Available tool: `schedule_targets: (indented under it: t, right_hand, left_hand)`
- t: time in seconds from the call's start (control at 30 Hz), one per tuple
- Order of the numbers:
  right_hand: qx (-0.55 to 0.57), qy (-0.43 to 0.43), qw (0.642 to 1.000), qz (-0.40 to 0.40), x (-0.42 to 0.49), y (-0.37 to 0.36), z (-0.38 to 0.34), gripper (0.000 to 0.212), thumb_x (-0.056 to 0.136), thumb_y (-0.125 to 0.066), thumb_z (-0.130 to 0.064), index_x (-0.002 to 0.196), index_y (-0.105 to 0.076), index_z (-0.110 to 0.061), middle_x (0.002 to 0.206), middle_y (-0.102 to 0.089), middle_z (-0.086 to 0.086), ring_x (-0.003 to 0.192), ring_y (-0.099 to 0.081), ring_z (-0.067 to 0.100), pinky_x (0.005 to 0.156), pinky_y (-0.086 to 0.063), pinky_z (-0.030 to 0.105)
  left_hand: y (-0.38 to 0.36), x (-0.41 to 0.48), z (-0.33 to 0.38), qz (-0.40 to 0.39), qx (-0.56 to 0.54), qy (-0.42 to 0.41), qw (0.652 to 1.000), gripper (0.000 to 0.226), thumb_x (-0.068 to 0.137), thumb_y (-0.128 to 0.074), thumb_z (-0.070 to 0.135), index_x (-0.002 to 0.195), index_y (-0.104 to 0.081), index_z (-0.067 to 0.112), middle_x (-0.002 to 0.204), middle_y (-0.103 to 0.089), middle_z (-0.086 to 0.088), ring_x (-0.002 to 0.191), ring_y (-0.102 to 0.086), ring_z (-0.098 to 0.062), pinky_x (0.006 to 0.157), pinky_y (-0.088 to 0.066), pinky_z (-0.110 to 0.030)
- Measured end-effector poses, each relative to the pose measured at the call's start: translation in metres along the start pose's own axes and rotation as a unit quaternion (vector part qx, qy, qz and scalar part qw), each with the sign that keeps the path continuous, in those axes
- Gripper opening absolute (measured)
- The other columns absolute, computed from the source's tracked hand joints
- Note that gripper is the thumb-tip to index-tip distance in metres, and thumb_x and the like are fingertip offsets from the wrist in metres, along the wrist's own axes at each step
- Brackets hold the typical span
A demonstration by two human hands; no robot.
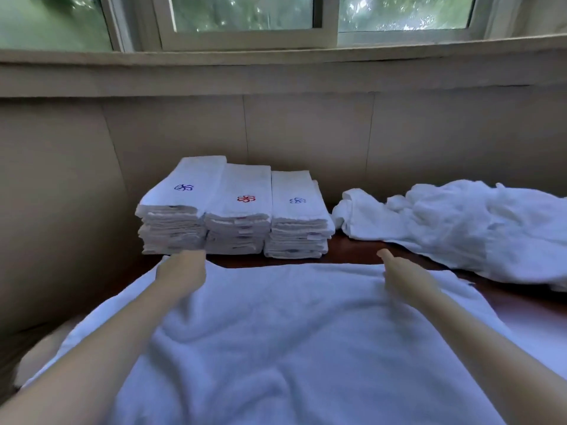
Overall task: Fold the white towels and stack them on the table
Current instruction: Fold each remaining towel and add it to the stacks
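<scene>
My left hand [181,269] and right hand [402,276] are lying on the white towel [276,332], grip unclear, with the folded stacks [236,222] just beyond showing blue and red pinwheel emblems [246,198].

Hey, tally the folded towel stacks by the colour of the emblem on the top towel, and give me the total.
Blue emblem: 2, the left stack and the right stack
Red emblem: 1, the middle stack
Total: 3 stacks
</scene>
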State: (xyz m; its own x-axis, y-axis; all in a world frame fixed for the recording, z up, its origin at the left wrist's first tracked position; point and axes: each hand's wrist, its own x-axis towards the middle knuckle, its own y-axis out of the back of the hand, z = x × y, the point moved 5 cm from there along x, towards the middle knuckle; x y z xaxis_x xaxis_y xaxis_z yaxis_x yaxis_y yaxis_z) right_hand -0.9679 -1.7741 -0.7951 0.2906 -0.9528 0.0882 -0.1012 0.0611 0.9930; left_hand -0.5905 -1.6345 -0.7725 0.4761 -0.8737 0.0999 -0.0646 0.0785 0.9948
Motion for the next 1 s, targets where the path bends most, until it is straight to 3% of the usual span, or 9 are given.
schedule_targets:
  t: [0.07, 0.13, 0.2, 0.3, 0.4, 0.5, 0.63, 0.87, 1.0]
  right_hand:
    - [-0.029, 0.006, 0.999, -0.044, 0.019, -0.007, -0.005, 0.048, 0.089, -0.044, -0.008, 0.135, -0.034, -0.020, 0.103, -0.051, 0.005, 0.087, -0.054, 0.025, 0.061, -0.041, 0.031]
    - [-0.057, 0.000, 0.995, -0.078, 0.037, -0.013, -0.006, 0.029, 0.087, -0.044, -0.014, 0.115, -0.043, -0.021, 0.107, -0.051, 0.005, 0.091, -0.053, 0.026, 0.067, -0.041, 0.032]
    - [-0.083, -0.008, 0.991, -0.100, 0.050, -0.012, -0.007, 0.006, 0.084, -0.044, -0.021, 0.089, -0.045, -0.020, 0.093, -0.049, 0.001, 0.085, -0.051, 0.024, 0.069, -0.042, 0.032]
    - [-0.115, -0.014, 0.984, -0.137, 0.066, -0.009, -0.004, 0.018, 0.080, -0.046, -0.025, 0.091, -0.058, -0.018, 0.085, -0.051, 0.000, 0.086, -0.055, 0.024, 0.073, -0.047, 0.029]
    - [-0.065, -0.054, 0.996, -0.022, 0.077, 0.007, 0.001, 0.019, 0.085, -0.046, -0.014, 0.100, -0.056, -0.012, 0.105, -0.059, 0.009, 0.098, -0.057, 0.030, 0.075, -0.047, 0.032]
    - [0.081, -0.064, 0.972, 0.211, 0.065, 0.033, 0.000, 0.008, 0.086, -0.046, 0.000, 0.084, -0.043, -0.007, 0.086, -0.051, 0.016, 0.088, -0.056, 0.038, 0.066, -0.035, 0.035]
    - [0.169, -0.066, 0.943, 0.278, 0.027, 0.040, 0.000, 0.018, 0.080, -0.048, 0.006, 0.085, -0.036, -0.007, 0.091, -0.049, 0.025, 0.091, -0.051, 0.043, 0.065, -0.032, 0.039]
    - [0.161, -0.133, 0.970, 0.124, -0.051, -0.019, 0.030, 0.013, 0.088, -0.042, 0.000, 0.099, -0.042, -0.006, 0.104, -0.041, 0.020, 0.085, -0.050, 0.041, 0.067, -0.036, 0.041]
    - [0.111, -0.133, 0.982, 0.075, -0.068, -0.024, 0.031, 0.006, 0.094, -0.034, -0.006, 0.094, -0.040, -0.007, 0.100, -0.037, 0.015, 0.082, -0.050, 0.037, 0.067, -0.036, 0.040]
  left_hand:
    - [-0.006, 0.021, -0.005, -0.001, -0.025, -0.003, 1.000, 0.035, 0.091, -0.038, 0.005, 0.122, -0.044, 0.020, 0.124, -0.043, -0.007, 0.109, -0.047, -0.028, 0.078, -0.043, -0.036]
    - [-0.017, 0.040, -0.012, -0.073, 0.004, 0.000, 0.997, 0.049, 0.085, -0.041, 0.003, 0.126, -0.043, 0.029, 0.131, -0.032, -0.006, 0.125, -0.031, -0.028, 0.088, -0.045, -0.040]
    - [-0.025, 0.052, -0.022, -0.149, 0.029, 0.008, 0.988, 0.037, 0.079, -0.044, 0.003, 0.106, -0.052, 0.027, 0.127, -0.036, -0.008, 0.123, -0.028, -0.028, 0.090, -0.044, -0.038]
    - [-0.021, 0.066, -0.043, -0.160, -0.007, 0.023, 0.987, 0.011, 0.076, -0.056, 0.010, 0.074, -0.049, 0.018, 0.099, -0.053, -0.006, 0.095, -0.045, -0.022, 0.070, -0.041, -0.029]
    - [0.009, 0.072, -0.065, 0.038, -0.057, 0.056, 0.996, 0.008, 0.088, -0.052, 0.025, 0.081, -0.052, 0.022, 0.098, -0.058, -0.005, 0.090, -0.053, -0.027, 0.071, -0.039, -0.033]
    - [0.034, 0.062, -0.072, 0.226, -0.121, 0.085, 0.963, 0.013, 0.097, -0.044, 0.022, 0.098, -0.049, 0.009, 0.108, -0.056, -0.020, 0.093, -0.055, -0.043, 0.069, -0.036, -0.040]
    - [0.036, 0.025, -0.075, 0.311, -0.230, 0.048, 0.921, 0.013, 0.097, -0.047, 0.014, 0.094, -0.043, 0.002, 0.092, -0.054, -0.021, 0.077, -0.052, -0.040, 0.064, -0.033, -0.040]
    - [-0.027, -0.070, -0.088, 0.155, -0.237, -0.061, 0.957, 0.015, 0.083, -0.058, -0.002, 0.081, -0.048, 0.009, 0.086, -0.055, -0.008, 0.087, -0.051, -0.029, 0.071, -0.035, -0.032]
    - [-0.051, -0.097, -0.097, 0.050, -0.148, 0.022, 0.988, 0.033, 0.095, -0.044, 0.021, 0.128, -0.045, 0.015, 0.130, -0.048, -0.001, 0.127, -0.038, -0.021, 0.097, -0.035, -0.031]
